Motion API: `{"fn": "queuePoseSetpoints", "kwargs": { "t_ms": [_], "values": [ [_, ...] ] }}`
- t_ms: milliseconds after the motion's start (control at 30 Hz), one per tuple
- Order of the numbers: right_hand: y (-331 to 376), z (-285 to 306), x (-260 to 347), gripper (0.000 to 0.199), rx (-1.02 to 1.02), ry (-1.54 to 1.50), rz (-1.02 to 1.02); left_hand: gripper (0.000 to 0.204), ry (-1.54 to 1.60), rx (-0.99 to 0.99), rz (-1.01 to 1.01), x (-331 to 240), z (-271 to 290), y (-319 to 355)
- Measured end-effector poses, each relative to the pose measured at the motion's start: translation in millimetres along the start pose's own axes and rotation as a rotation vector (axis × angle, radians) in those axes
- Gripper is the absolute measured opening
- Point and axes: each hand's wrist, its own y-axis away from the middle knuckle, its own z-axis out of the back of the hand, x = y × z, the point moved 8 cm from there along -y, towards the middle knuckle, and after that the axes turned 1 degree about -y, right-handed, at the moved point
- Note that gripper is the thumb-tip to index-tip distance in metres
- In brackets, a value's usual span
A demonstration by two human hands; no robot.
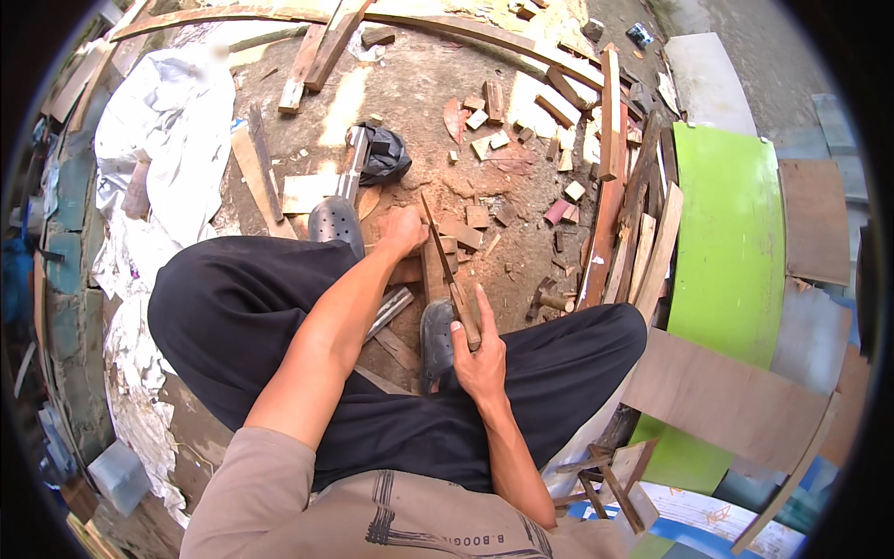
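I sit low with my knees apart in black trousers. My right hand (477, 352) grips the wooden handle of a long knife (445, 265), whose dark blade points away from me. The blade rests against an upright wooden piece (431, 270) between my feet. My left hand (402, 230) closes over the top of that wood and holds it steady. Grey perforated clogs (335, 222) cover my feet, one left of the wood and one just below the knife handle.
Wood offcuts and chips (494, 140) litter the dirt ground ahead. Long planks (610, 186) lean at the right beside a green curved panel (731, 252). A brown board (726, 401) lies near my right knee. White sheeting (168, 130) lies at the left.
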Motion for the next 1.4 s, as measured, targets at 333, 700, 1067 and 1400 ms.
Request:
{"fn": "queuePoseSetpoints", "kwargs": {
  "t_ms": [333, 700, 1067, 1400],
  "values": [
    [5.3, -0.1, -2.7, 0.041, -0.013, 0.055, -0.007, 0.028, 0.128, -0.018, 0.076, 8.3, -1.2, -10.0],
    [-10.9, -10.9, -9.5, 0.044, -0.020, 0.040, 0.030, 0.026, 0.144, -0.125, -0.007, 0.1, 8.7, 0.5],
    [-19.3, -6.1, -24.4, 0.043, -0.065, 0.017, 0.039, 0.027, 0.157, -0.064, -0.052, -1.1, 13.2, -0.6],
    [-53.7, -30.5, -37.5, 0.041, 0.029, -0.016, -0.090, 0.027, 0.103, -0.085, -0.074, -9.1, 17.6, 4.1]
  ]
}}
